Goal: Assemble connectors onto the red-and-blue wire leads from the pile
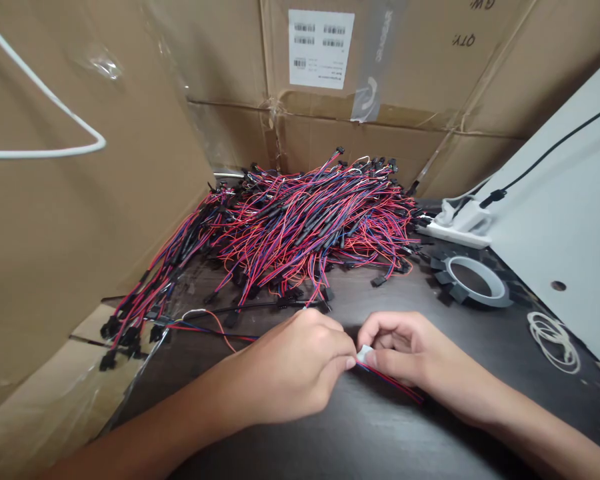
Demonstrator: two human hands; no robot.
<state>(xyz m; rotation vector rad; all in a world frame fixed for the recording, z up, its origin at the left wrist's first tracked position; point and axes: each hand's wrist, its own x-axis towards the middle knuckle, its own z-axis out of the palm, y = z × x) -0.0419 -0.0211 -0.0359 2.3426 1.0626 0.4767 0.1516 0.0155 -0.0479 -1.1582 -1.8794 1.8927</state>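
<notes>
Left hand [300, 363] is pinching, its grip clamped on a red-and-blue wire bundle [400, 388] that is lying just above the table [380, 440]; right hand [405, 350] is pressing thumb and forefinger together on a small pale piece [364, 352], which is touching the bundle just beside the left fingertips; beyond, a large wire pile [310, 220] is lying on the table; at right, a tape roll [483, 300] is resting near a power strip [455, 235]; cardboard [405, 143] is standing behind.
</notes>
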